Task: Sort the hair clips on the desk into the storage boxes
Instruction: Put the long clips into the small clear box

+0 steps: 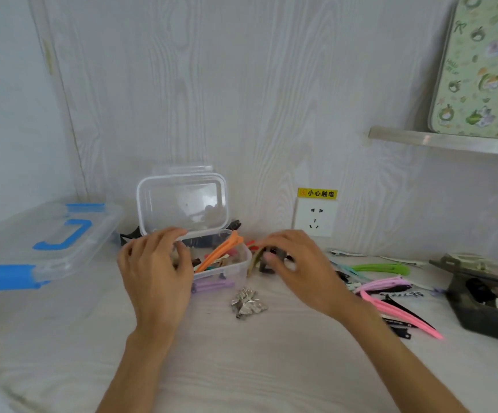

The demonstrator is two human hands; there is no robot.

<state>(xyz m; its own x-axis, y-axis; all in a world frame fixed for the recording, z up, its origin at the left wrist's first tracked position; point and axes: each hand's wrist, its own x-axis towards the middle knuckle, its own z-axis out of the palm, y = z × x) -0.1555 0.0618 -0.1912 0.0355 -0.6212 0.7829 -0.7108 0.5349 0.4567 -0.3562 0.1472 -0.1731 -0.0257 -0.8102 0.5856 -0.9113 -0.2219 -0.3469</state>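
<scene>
A small clear storage box (237, 268) stands open at the back of the desk, its lid (183, 201) upright, with several clips inside, among them an orange clip (220, 253). My left hand (158, 269) rests over the box's left end with curled fingers; whether it holds something is hidden. My right hand (295, 260) is just right of the box, fingers closed on a dark claw clip (271, 259). A silver clip (247, 302) lies in front of the box. Pink clips (402, 308), a green clip (382, 268) and black clips lie loose on the right.
A large clear box with blue latches (48, 242) sits at the left. A dark box (486, 296) holding clips stands at the right edge. A wall socket (314, 219) is behind the desk. A metal shelf (450, 141) juts out above right.
</scene>
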